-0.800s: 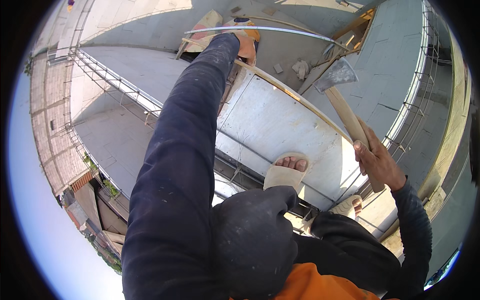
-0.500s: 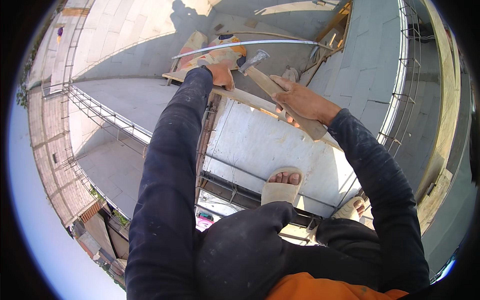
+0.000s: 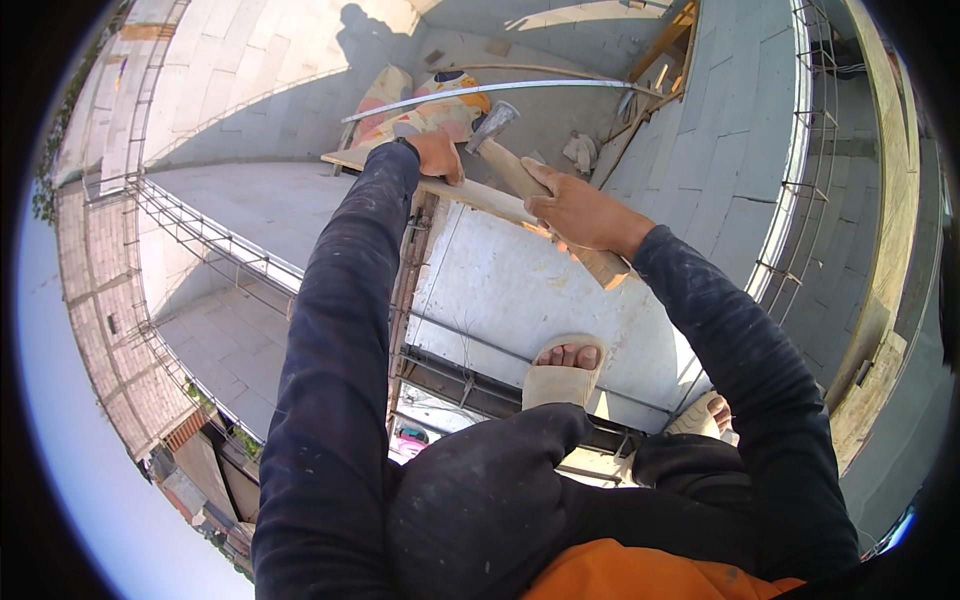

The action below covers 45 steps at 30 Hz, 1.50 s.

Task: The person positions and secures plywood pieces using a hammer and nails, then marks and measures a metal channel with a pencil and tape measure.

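Observation:
My right hand (image 3: 588, 212) is wrapped round the wooden handle of a hammer (image 3: 515, 172). The metal head points up and away to the left, close to my left hand, and the handle's butt sticks out below my palm. Beneath both hands a narrow wooden board (image 3: 490, 198) runs slantwise along the upper edge of a white panel (image 3: 530, 270). My left hand (image 3: 437, 157) lies at that board with its fingers curled over its edge. The fingertips are partly hidden, so anything small between them cannot be made out.
My sandalled foot (image 3: 565, 370) stands on the white panel beside thin steel bars (image 3: 470, 375). Beyond the board, a long pale metal strip (image 3: 520, 88) crosses above patterned sacks (image 3: 440, 110). Steel rebar cages (image 3: 215, 235) run along the block walls, with a drop at the left.
The hammer and my right hand have shifted slightly left and downward, nearer the board. My left hand has barely moved.

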Each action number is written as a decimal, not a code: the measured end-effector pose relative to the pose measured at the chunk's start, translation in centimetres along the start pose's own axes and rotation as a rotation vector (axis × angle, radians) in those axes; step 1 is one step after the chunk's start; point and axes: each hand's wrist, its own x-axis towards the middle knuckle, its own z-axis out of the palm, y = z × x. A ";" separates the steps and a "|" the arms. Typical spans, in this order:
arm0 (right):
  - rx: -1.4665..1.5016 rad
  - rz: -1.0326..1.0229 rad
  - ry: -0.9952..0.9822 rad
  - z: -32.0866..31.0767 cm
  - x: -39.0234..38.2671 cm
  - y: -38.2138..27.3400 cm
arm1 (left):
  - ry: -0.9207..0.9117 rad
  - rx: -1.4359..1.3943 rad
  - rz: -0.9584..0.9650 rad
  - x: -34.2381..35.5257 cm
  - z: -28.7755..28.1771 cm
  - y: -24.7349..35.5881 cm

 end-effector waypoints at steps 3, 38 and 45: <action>-0.048 -0.056 -0.009 -0.6 1.2 1.5 | 0.022 0.032 -0.055 -0.1 -0.1 0.2; -0.056 -0.051 0.018 -0.6 0.7 0.9 | 0.030 0.150 -0.187 -1.9 -1.2 0.2; 0.029 0.056 0.038 -3.4 -0.2 -0.4 | -0.041 0.180 -0.218 -3.5 -1.9 2.5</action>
